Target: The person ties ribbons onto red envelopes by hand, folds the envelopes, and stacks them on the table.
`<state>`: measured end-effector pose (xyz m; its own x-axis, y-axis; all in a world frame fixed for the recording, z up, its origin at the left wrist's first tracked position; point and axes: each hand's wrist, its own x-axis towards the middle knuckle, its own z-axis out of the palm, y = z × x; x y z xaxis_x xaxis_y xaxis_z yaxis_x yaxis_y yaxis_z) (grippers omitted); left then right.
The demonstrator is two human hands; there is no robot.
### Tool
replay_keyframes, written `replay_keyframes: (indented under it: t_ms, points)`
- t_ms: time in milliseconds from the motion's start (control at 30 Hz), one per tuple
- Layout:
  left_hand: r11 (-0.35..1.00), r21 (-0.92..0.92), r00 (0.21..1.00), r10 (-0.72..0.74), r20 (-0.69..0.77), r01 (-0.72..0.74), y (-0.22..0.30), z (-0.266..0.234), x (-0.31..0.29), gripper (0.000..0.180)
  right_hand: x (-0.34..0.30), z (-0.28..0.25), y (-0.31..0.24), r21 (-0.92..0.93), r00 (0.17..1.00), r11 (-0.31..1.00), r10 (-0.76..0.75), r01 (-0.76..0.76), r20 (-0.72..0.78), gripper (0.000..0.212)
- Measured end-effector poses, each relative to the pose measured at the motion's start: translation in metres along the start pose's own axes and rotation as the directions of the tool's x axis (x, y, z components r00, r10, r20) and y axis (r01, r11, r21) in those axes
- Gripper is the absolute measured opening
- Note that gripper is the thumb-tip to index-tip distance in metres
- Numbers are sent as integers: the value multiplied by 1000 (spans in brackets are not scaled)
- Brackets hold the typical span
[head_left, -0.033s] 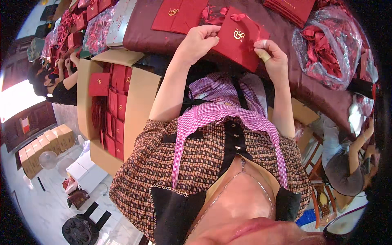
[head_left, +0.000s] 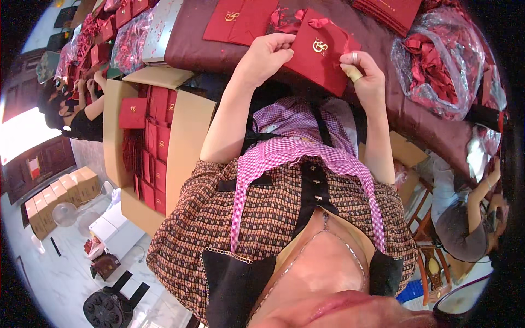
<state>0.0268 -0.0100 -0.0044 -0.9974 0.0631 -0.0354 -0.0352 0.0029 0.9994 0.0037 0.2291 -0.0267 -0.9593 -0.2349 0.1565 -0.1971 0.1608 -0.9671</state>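
Observation:
A red paper gift bag point(head_left: 322, 60) with a gold emblem lies tilted at the near edge of the cloth-covered table. At its top is a bow of red ribbon point(head_left: 319, 23), with one tail running down to the right. My left hand point(head_left: 266, 59) is closed at the bag's left edge, thumb and forefinger pinched together. On the other side, my right hand point(head_left: 365, 75) pinches the ribbon tail by the bag's right edge; a ring and a yellowish finger wrap show on it. The fingertips partly hide what each pinch covers.
More flat red bags point(head_left: 240, 22) lie to the left, with a stack point(head_left: 388, 15) at the far right. A clear plastic bag point(head_left: 437, 65) holds red ribbons. An open carton point(head_left: 188, 131) of red bags stands left. Other people work at left and right point(head_left: 462, 224).

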Motion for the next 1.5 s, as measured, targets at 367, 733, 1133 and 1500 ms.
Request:
replay_keyframes:
  t_ms: [367,733,1133,1500]
  points:
    - [991,135,1000,4,-26,0,4,12,-1,31,0,54,-25,139,995,988,-48,59,-82,14]
    - [961,253,987,136,-88,-110,-1,15,-1,29,7,63,-19,-325,902,884,-402,337,-156,13]
    - [796,577,940,313,-134,-182,14,34,-7,22,12,52,-42,-642,804,558,-573,525,159,11]
    - [856,423,912,386,-139,-298,18,41,-8,19,10,44,-41,-250,978,951,-202,182,-58,9]
